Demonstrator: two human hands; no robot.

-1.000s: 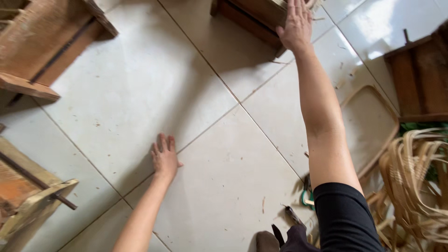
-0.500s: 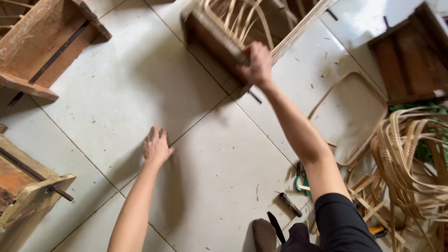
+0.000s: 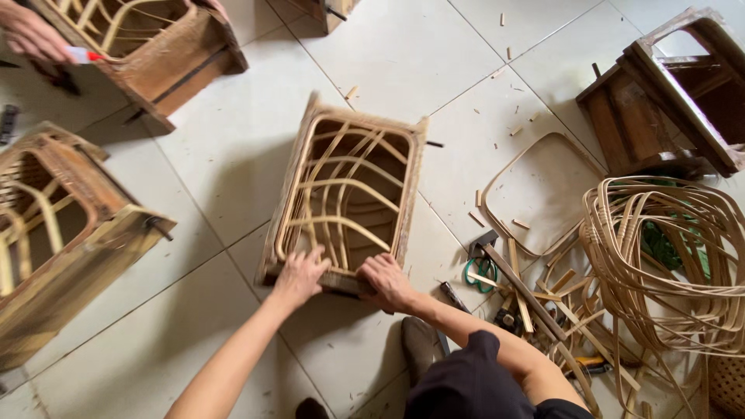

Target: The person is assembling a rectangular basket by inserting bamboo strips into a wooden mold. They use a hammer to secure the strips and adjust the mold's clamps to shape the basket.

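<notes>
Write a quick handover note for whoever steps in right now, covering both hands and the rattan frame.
Left hand: resting on the near edge of the rattan frame, fingers over the rim.
Right hand: gripping the same near edge, beside the left.
Frame: flat on the tile floor, open side up, curved canes inside.
Nearby: rattan coil and green-handled scissors to the right; another person's hand at a separate frame, top left.
Done: frame within reach.
Left: no tool in hand yet.

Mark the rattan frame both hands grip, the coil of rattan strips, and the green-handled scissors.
rattan frame [image 3: 411,182]: head view, on its right side rail.
coil of rattan strips [image 3: 621,256]: head view, on the left bend of the loops.
green-handled scissors [image 3: 479,273]: head view, on the handle loop.
</notes>
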